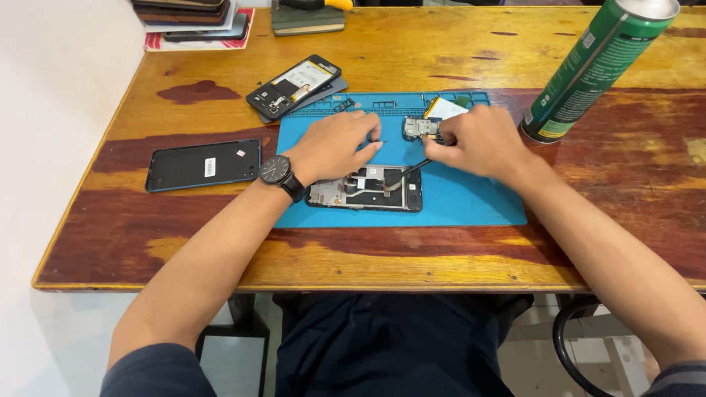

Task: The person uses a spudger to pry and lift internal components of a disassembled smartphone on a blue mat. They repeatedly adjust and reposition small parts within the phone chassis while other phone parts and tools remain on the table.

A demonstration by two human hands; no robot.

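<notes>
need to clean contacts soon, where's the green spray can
The green spray can stands tilted-looking at the table's far right, just beyond the blue mat and the right hand.

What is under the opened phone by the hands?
The opened phone lies on a blue mat, which rests on the wooden table. The left hand hides its top edge.

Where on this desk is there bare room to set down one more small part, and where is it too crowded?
Free: the mat's right front corner, the wood between the spray can and the right edge, and the front strip of table. Crowded: the mat's middle, where the left hand and right hand work over the opened phone and circuit board.
</notes>
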